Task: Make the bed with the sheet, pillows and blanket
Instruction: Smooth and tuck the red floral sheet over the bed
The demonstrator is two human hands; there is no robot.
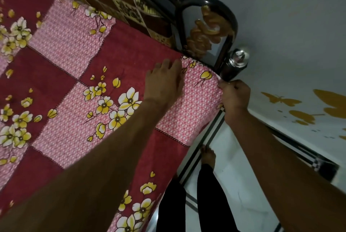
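The sheet, a patchwork of maroon and pink squares printed with yellow and white flowers, lies spread over the bed and fills most of the view; its surface looks largely flat, with only faint ripples near the upper edge, where a strip of brown patterned mattress is not yet covered. The work now is at the corner nearest the dark bed frame with its gold ornament. The left hand lies flat on the sheet, fingers straight and spread, pressing the cloth down just beside that corner. The right hand is curled at the sheet's hanging edge and seems to pinch the fabric there, though the grip itself is partly hidden by the knuckles, so I judge this rather than see it plainly. Taken together, the sheet stage looks well advanced but unfinished: this corner is being drawn taut or tucked, and the far edge against the frame wants covering. No pillows or blanket show anywhere in the view, so both steps appear to lie ahead. Beside the corner a shiny steel-topped bedpost knob stands close to the right hand. Below, the person's dark-trousered legs and a bare foot stand on the pale tiled floor, next to a wall with gold butterfly decals.
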